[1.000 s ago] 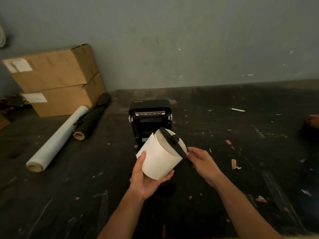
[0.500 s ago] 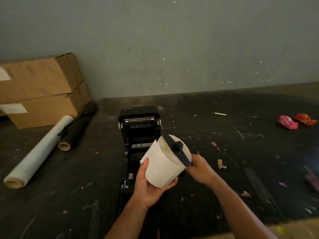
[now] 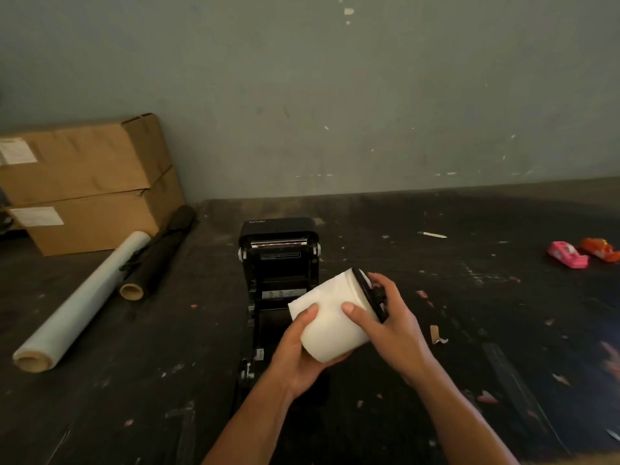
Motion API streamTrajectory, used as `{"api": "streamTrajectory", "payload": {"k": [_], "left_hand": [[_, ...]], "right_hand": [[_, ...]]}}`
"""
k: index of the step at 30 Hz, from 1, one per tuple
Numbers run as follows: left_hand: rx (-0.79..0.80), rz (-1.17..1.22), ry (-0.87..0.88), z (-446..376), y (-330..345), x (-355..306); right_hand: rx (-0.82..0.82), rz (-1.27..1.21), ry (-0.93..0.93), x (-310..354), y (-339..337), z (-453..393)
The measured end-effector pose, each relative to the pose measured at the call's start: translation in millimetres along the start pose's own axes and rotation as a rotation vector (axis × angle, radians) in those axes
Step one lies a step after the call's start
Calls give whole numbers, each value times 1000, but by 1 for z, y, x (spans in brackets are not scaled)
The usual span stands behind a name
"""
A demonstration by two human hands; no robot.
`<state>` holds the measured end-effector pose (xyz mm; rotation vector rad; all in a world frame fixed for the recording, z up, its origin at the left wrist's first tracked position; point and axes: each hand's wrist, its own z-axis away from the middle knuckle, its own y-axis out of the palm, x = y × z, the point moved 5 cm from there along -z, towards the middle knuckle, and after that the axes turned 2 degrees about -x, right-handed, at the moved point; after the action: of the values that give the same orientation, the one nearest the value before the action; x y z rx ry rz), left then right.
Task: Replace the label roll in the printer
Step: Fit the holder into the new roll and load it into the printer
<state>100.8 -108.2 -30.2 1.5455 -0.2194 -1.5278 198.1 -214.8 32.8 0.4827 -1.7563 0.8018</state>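
Note:
A white label roll [image 3: 330,315] with a black spindle holder [image 3: 369,297] on its right end lies tilted in both hands, just above the front of the black printer [image 3: 278,260]. The printer stands open on the dark floor with its lid raised and its bay in shadow. My left hand [image 3: 298,350] cups the roll from below with the thumb on its side. My right hand [image 3: 389,317] wraps the holder end, thumb on the paper and fingers over the black disc.
Two stacked cardboard boxes [image 3: 87,182] stand at the back left by the wall. A clear film roll [image 3: 84,300] and a black roll [image 3: 157,253] lie beside them. Pink [image 3: 567,255] and orange [image 3: 600,250] tape dispensers sit at the right. Paper scraps litter the floor.
My right hand has moved from the roll's lower right edge up over the holder end. The roll has turned so its holder faces right. The camera view has shifted right.

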Motion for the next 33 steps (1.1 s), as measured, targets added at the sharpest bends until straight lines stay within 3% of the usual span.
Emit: {"api": "streamTrajectory", "payload": {"k": [4, 9, 13, 15, 18, 23, 29, 33], "left_hand": [[-60, -120, -53, 1, 3, -6], [-2, -228, -85, -6, 9, -18], [-243, -258, -19, -16, -7, -33], [-354, -271, 33, -16, -17, -39], [-398, -286, 44, -18, -22, -39], [-326, -331, 111, -24, 7, -38], [-267, -773, 302, -26, 29, -43], [-278, -781, 325, -30, 31, -40]], "right_hand": [[-96, -196, 68, -18, -2, 2], [-164, -618, 240, -30, -10, 0], [-188, -792, 318, -31, -23, -3], [-197, -799, 328, -30, -32, -7], [-198, -819, 344, -31, -40, -10], [-155, -834, 346, -35, -37, -12], [-149, -841, 343, -35, -36, -15], [-132, -787, 313, -29, -32, -17]]}}
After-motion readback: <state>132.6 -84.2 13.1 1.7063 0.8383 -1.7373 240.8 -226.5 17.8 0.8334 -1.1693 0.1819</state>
